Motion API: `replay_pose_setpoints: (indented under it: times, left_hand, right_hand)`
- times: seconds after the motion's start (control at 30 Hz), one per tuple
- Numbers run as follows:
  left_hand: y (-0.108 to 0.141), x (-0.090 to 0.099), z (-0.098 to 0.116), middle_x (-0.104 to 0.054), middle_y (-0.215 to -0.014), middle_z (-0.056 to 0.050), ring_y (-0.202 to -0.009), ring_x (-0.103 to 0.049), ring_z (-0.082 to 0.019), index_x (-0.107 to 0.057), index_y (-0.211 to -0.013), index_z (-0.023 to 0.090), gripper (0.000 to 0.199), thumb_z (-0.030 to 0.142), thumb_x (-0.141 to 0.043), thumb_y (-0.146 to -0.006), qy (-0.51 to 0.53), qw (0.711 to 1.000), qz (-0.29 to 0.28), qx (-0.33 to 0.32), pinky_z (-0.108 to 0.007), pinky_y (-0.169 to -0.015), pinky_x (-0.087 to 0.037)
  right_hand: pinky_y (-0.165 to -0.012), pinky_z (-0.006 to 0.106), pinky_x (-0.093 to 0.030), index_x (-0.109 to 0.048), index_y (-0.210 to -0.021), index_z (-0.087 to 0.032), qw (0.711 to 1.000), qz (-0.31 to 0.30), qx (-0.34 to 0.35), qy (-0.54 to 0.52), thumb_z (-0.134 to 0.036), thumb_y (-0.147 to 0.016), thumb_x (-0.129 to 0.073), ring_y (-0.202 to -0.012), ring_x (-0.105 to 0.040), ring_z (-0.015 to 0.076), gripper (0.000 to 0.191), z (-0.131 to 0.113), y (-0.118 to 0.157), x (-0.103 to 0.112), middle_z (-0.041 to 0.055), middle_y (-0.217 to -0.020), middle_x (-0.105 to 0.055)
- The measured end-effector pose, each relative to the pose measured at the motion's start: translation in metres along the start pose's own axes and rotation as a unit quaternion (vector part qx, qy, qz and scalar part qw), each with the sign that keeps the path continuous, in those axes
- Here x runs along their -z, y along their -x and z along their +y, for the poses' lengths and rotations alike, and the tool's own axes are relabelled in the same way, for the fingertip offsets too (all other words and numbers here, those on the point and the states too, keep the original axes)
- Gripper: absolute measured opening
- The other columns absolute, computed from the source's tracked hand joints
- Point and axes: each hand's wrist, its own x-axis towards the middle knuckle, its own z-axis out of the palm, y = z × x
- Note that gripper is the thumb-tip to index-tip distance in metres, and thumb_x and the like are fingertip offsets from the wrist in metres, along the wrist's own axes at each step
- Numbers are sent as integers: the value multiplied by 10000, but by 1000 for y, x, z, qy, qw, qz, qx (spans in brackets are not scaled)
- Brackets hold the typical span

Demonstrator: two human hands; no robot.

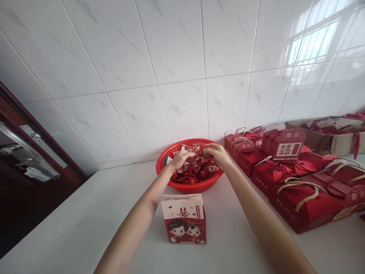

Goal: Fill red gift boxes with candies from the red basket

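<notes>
A round red plastic basket [196, 187] holds a heap of red-wrapped candies [194, 169] and stands against the tiled wall. Both hands reach over its rim. On the left of the heap, my left hand [180, 159] is closed, thumb and fingers together on a wrapped candy partly hidden by them. My right hand [217, 153] curls in from the right, its fingers pinching a red wrapped candy [203, 149]. In front of the basket, between my forearms, a small red and white gift box [184, 220] with two cartoon figures stands upright on the white counter.
Several red gift boxes [296, 199] with gold rope handles stand on the right. A smaller red box [282, 146] sits on top of them. Behind is an open cardboard carton [340, 142] with red items. A dark door [34, 171] with a metal handle is at left.
</notes>
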Motion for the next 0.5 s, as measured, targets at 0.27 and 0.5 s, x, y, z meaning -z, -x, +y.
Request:
replay_pose_setpoints:
  times: [0.27, 0.5]
  left_hand:
    - [7, 5, 2, -755, -764, 4, -762, -674, -218, -728, -618, 241, 163, 140, -701, -493, -53, 979, -192, 49, -263, -683, -492]
    - [12, 10, -8, -721, -702, -24, -719, -637, -205, -718, -605, 209, 90, 286, -760, -585, -10, 994, -99, 48, -276, -674, -473]
  right_hand:
    - [-641, 300, -546, -653, -664, -204, 998, 50, 49, 3, -256, -542, -719, -676, -629, 172, 147, 1, 0, -2, -2, -674, -681]
    - [-610, 301, -536, -662, -667, -195, 998, 46, 46, 3, -262, -544, -722, -650, -617, 168, 152, 0, 0, -2, 3, -684, -684]
